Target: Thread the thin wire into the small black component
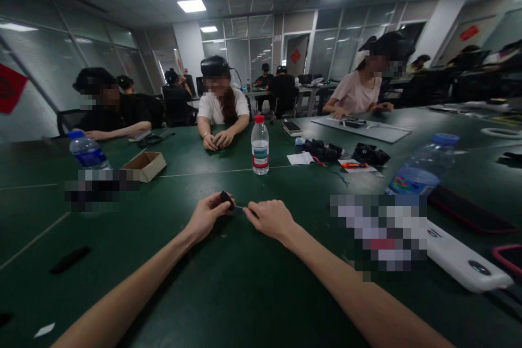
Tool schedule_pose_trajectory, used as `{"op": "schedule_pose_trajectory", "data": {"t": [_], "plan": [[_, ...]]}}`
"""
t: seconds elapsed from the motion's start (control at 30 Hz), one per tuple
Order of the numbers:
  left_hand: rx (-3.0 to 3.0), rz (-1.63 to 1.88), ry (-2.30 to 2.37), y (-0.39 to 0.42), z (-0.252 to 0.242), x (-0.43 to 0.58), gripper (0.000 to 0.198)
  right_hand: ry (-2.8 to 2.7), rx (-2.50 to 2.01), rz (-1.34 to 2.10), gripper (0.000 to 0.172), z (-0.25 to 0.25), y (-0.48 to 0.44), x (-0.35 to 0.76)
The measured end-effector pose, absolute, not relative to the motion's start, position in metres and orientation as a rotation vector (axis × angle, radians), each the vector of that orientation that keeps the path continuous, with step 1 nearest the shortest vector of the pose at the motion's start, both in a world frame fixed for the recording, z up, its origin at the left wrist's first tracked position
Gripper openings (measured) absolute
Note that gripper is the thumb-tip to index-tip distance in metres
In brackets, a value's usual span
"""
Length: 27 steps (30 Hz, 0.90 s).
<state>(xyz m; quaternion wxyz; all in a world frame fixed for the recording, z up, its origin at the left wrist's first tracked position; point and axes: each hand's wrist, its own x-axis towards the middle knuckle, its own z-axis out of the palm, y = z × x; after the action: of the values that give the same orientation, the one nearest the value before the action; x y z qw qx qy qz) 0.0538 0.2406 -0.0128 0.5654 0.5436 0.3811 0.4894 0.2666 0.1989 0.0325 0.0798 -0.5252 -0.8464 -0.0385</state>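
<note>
Above a dark green counter [134,266], left hand [206,218] closed narrowly on a small black plastic part [227,200]; right hand [271,220] pinching a thin pale wire [240,207] that runs from that part, hands nearly touching. Farther ahead, a clear plastic water bottle with a red cap [260,147], well apart from both.

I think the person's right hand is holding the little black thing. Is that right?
Not quite. The head view shows the small black part pinched in the left hand, not in the right hand.
</note>
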Motion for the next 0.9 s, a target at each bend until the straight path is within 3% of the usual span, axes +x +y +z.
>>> {"op": "schedule_pose_trajectory", "data": {"t": [0.9], "plan": [[1.266,1.129,0.855,0.2372,-0.0078,0.0529,0.039,-2.518,-1.516,-0.062,0.038,0.0325,0.2001,0.2689]]}}
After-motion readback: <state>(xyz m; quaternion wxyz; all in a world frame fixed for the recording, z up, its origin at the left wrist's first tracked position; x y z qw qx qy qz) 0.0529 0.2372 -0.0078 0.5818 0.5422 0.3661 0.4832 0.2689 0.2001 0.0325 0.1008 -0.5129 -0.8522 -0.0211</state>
